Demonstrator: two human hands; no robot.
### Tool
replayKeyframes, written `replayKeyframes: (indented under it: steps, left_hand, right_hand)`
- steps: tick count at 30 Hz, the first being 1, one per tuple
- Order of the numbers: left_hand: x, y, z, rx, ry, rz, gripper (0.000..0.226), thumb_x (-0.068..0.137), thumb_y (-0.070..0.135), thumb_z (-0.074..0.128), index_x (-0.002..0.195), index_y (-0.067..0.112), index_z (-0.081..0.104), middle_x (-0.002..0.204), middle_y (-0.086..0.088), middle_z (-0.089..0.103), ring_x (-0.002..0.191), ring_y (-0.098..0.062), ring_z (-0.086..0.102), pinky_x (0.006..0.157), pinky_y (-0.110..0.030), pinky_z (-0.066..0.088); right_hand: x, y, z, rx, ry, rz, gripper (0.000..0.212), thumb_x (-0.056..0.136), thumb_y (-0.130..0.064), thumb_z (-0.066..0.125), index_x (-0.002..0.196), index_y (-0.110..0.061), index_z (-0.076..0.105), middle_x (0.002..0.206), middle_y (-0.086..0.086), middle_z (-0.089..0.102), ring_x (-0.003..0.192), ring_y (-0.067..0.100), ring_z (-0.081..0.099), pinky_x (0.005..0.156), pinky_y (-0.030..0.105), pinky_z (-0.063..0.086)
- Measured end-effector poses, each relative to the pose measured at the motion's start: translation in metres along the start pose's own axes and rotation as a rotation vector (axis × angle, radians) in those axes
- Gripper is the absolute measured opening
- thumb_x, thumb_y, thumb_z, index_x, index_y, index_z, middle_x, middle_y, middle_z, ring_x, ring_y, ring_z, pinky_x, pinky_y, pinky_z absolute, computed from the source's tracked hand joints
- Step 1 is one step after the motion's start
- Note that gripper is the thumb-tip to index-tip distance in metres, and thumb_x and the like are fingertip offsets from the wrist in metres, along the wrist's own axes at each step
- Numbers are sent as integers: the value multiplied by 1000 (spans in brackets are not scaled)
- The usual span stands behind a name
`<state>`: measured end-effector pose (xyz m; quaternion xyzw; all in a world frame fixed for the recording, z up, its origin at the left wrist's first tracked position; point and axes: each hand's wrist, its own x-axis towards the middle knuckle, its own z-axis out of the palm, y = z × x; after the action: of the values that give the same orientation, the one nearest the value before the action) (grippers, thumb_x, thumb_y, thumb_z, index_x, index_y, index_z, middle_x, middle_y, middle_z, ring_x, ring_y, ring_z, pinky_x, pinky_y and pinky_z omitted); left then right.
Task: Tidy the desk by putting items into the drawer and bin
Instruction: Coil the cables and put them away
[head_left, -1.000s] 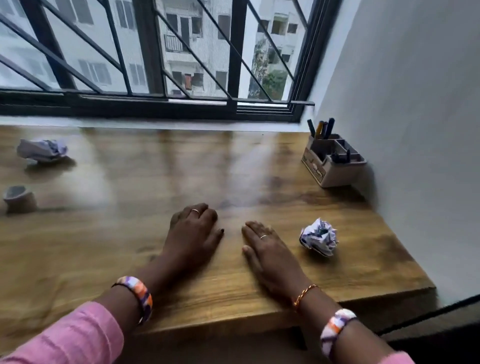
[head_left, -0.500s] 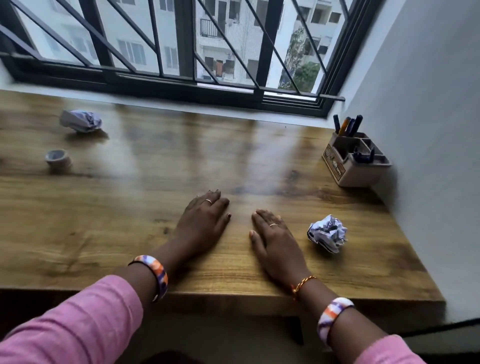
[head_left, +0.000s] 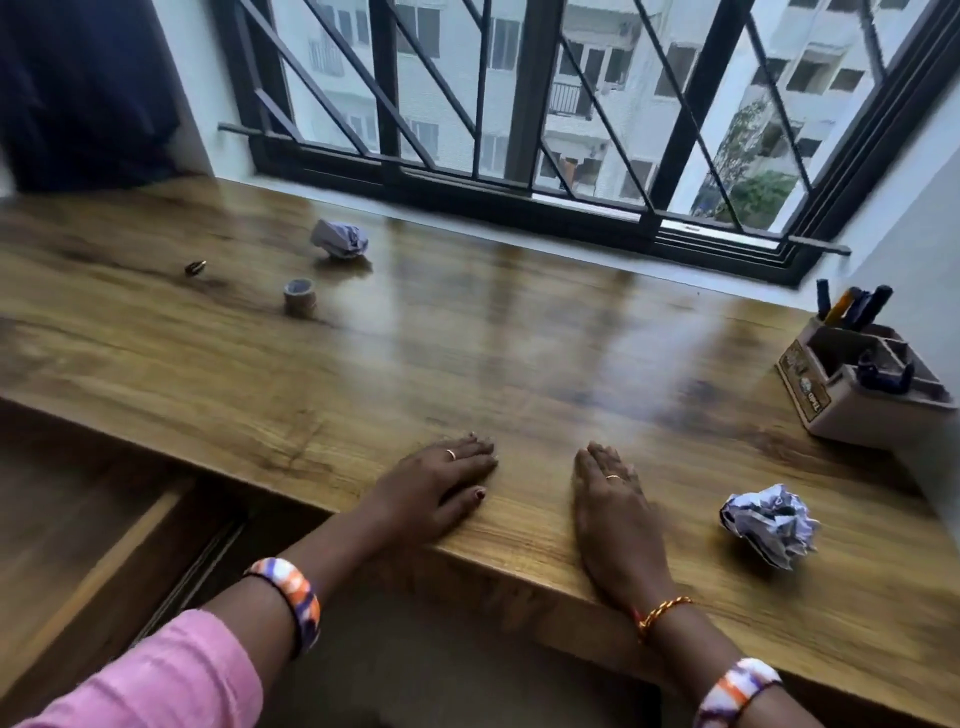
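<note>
My left hand and my right hand lie flat, palms down, side by side near the front edge of the wooden desk; neither holds anything. A crumpled paper ball sits just right of my right hand, apart from it. A second crumpled paper ball lies far back on the left. In front of it stands a small tape roll, and a small dark object lies further left. An open wooden drawer shows below the desk at the lower left.
A beige pen holder with several pens stands at the right by the white wall. A barred window runs along the back of the desk. A dark curtain hangs at the far left.
The view has swung left, bringing the open drawer, the small dark object and the curtain into sight. Both hands still rest flat on the desk in the same place.
</note>
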<state>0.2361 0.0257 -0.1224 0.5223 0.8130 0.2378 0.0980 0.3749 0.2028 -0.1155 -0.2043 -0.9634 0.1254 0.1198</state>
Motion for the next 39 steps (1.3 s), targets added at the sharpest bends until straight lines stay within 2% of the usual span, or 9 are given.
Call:
replayKeyframes:
  steps: [4, 9, 13, 16, 18, 21, 27, 31, 39]
  left_hand:
    - [-28, -28, -22, -9, 11, 60, 56, 92, 52, 36, 126, 13, 58, 135, -2, 54, 129, -12, 45, 106, -26, 37]
    - [-46, -81, -61, 79, 122, -35, 45, 86, 46, 45, 117, 20, 65, 125, 4, 63, 116, -6, 55, 97, -13, 38]
    - [-59, -145, -97, -3, 271, -158, 32, 82, 39, 50, 101, 24, 72, 110, 8, 70, 102, 0, 62, 86, -20, 49]
    - [-61, -195, -125, -21, 311, -176, 25, 80, 34, 53, 96, 25, 70, 103, 9, 72, 95, -1, 66, 77, -24, 54]
    - [-54, -228, -137, 70, 385, -198, 24, 80, 31, 51, 97, 26, 67, 102, 5, 72, 91, -9, 68, 70, -27, 56]
    - [-32, -287, -159, 314, 524, -380, 30, 82, 31, 46, 99, 23, 68, 116, -8, 67, 105, -31, 63, 88, -33, 47]
    - [12, -329, -189, 364, 455, -915, 49, 95, 39, 37, 143, 31, 30, 156, -9, 14, 142, -28, 17, 109, -42, 21]
    - [4, -333, -186, 356, 522, -826, 44, 95, 32, 36, 136, 18, 45, 148, -5, 37, 137, -25, 31, 107, -38, 28]
    - [-86, -244, -161, 3, 746, -550, 29, 77, 30, 59, 83, 7, 75, 86, -10, 74, 78, -22, 69, 68, -23, 50]
  right_hand:
    - [9, -58, 22, 66, -61, -180, 52, 90, -4, 33, 142, -6, 35, 152, 11, 30, 143, 23, 24, 112, 29, 1]
    - [50, -123, 50, -55, -174, -405, 60, 70, -16, 29, 119, -10, 64, 125, 7, 63, 116, 18, 60, 99, 35, 43]
    - [108, -168, 68, -25, -322, -593, 77, 75, -25, -3, 148, -9, 19, 157, 9, 13, 146, 19, 12, 109, 26, -16]
    - [166, -201, 87, 24, -340, -589, 56, 95, -10, 13, 149, -13, 2, 158, 8, -4, 146, 16, -3, 109, 19, -16]
    - [200, -221, 96, 94, -345, -565, 67, 94, 0, 31, 149, -16, -4, 157, 11, -11, 146, 20, -6, 113, 21, -8]
    - [244, -246, 114, 251, -283, -562, 85, 86, 2, 47, 146, -36, 2, 155, 8, -11, 146, 28, 6, 115, 29, 14]
    - [251, -250, 126, 216, -153, -590, 43, 93, -28, 36, 131, -17, 53, 148, 15, 36, 140, 30, 28, 112, 40, 32]
    - [244, -249, 121, 152, -105, -582, 39, 84, -11, 58, 123, -16, 59, 137, 16, 50, 127, 32, 48, 95, 36, 44]
    - [181, -267, 94, -12, -137, -652, 40, 90, -18, 42, 128, -20, 56, 123, 9, 57, 110, 32, 55, 87, 33, 45]
